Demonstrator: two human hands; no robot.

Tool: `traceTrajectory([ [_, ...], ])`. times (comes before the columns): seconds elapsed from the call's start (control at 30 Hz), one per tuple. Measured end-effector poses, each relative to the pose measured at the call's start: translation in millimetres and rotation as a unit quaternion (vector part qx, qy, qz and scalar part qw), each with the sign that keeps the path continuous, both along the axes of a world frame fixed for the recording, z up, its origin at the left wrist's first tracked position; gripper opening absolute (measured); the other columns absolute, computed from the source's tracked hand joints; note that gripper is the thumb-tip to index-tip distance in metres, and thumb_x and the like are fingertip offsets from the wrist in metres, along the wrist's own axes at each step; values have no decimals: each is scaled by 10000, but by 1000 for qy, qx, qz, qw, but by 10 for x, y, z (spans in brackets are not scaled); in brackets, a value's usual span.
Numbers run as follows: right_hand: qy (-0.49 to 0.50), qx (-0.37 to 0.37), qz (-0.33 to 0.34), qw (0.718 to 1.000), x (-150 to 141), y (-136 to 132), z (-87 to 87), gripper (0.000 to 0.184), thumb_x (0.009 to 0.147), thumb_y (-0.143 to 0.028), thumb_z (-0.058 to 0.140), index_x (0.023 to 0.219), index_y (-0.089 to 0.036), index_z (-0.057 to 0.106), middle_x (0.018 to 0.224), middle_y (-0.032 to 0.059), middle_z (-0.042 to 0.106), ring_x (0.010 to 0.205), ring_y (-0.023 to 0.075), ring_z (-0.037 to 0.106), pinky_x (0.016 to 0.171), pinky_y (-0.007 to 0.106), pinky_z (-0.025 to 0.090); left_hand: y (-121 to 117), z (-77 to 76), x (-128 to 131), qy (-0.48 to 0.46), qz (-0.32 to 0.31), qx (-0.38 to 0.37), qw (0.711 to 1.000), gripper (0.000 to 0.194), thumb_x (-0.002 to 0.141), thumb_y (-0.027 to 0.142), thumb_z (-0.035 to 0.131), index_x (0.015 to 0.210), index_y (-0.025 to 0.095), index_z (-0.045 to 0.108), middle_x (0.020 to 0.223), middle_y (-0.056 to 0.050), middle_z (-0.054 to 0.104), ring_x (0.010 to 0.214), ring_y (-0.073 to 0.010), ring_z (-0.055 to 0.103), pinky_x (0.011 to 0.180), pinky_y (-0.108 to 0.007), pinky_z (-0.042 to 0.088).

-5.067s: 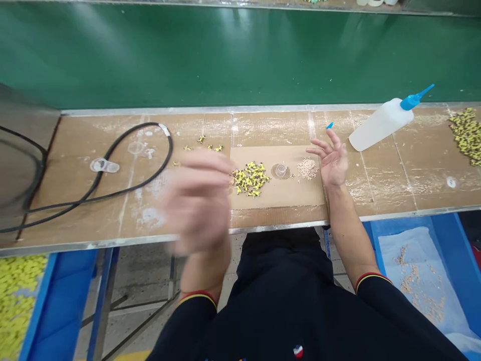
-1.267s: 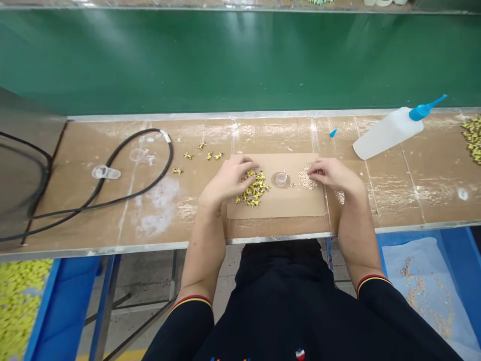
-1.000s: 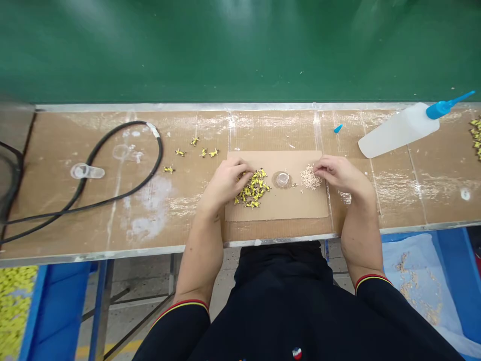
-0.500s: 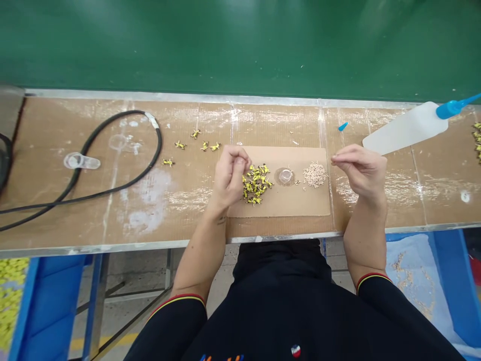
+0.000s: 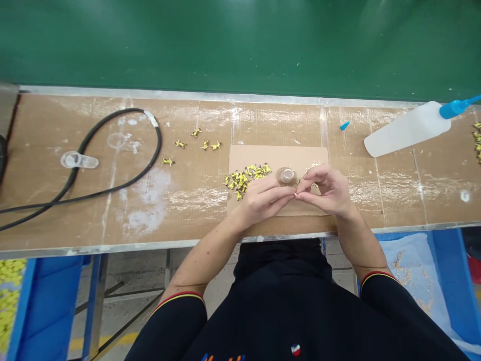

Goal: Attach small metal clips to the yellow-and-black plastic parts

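Note:
My left hand (image 5: 263, 199) and my right hand (image 5: 326, 190) meet fingertip to fingertip over the front of a cardboard sheet (image 5: 240, 153). Both are closed in a pinch. A tiny pale bit shows between the fingertips; what each hand holds is too small to name. Beside my left hand lies a pile of small yellow-and-black figures (image 5: 240, 181). A small clear round cap (image 5: 288, 174) sits on a wet-looking spot behind the fingertips. The pile of tiny beige pieces (image 5: 313, 164) is mostly hidden behind my right hand.
A white squeeze bottle (image 5: 408, 129) with a blue nozzle lies at the right, near a blue cap (image 5: 344, 126). At the left are a looped black cable (image 5: 161, 143) and a clear plastic scoop-like piece (image 5: 79, 160). Several loose yellow figures (image 5: 205, 145) lie behind the sheet. Blue bins (image 5: 48, 301) stand below.
Both hands have come together over the sheet from its two sides, the left moving right and the right moving left. The yellow figure pile is spread further left.

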State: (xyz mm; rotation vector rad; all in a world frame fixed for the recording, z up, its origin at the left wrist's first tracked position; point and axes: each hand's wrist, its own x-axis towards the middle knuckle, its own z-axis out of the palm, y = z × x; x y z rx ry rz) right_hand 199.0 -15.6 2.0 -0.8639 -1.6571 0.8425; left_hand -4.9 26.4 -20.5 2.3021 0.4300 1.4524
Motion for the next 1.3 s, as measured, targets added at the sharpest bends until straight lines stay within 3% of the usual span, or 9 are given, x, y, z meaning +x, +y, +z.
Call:
traceTrajectory([
  [0.3,23,-33,12,999,-16,-6,-23,338,854,-196,854,1098,-270,631,825,-30,800,720,142,790,627,261,613,9,-43,6,-7,24,32,999,71,968,188,708,1020,218,670,690,48,649,567,-79,562,560,-214,459],
  [0.53,69,-74,-39,994,-127,-27,-73,321,876,-259,825,1105,-283,603,849,-14,784,741,157,778,639,311,620,-5,-51,32,-30,57,37,997,158,896,117,739,992,224,674,671,61,661,545,-75,563,573,-208,476],
  [0.7,71,-64,-57,994,-153,-26,-89,305,881,-279,819,1118,-288,628,830,-19,767,708,150,742,593,301,592,-13,-64,48,-35,83,45,995,169,886,104,740,991,222,680,639,69,625,525,-71,543,558,-204,468],
  [0.9,-14,-4,-60,998,-164,-2,-54,66,918,-230,766,953,-282,747,809,-11,749,685,137,658,611,308,550,-8,-97,62,-35,118,38,992,100,931,147,708,981,223,666,673,55,649,566,-77,582,576,-199,506],
  [1.1,-61,8,-94,994,-184,1,-35,60,954,-244,718,929,-285,756,801,-8,757,681,146,656,589,309,533,-29,-88,71,-33,136,36,990,116,930,124,707,990,213,664,699,52,662,577,-67,578,578,-184,506],
  [1.3,-73,23,-83,994,-186,6,-45,72,961,-208,696,927,-265,725,790,-9,732,680,135,644,600,292,534,-30,-109,82,-34,138,30,989,88,938,138,709,987,202,671,658,61,620,545,-60,534,551,-176,466],
])
